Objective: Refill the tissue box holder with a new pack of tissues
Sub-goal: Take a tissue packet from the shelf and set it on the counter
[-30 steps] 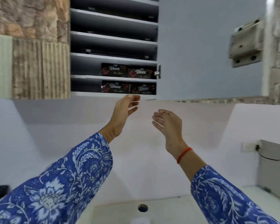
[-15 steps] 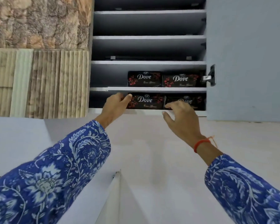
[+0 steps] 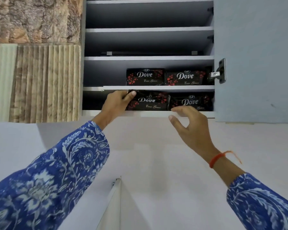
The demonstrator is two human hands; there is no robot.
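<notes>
Black Dove tissue packs with red dots lie in an open wall cabinet, two on the lowest shelf and two on the shelf above. My left hand grips the left end of the lower left tissue pack, thumb on its top corner. My right hand hovers with fingers spread just below the lower right tissue pack, at the shelf's front edge, not clearly touching it. The upper packs rest untouched. No tissue box holder is in view.
The grey cabinet door hangs open on the right, its metal hinge beside the packs. Higher shelves look mostly bare. Textured stone and ribbed wood panels cover the wall left of the cabinet. White wall lies below.
Both hands rose from below the cabinet to the lowest shelf. My left hand closed on the lower left pack's end, and my right hand reached the shelf edge under the right pack.
</notes>
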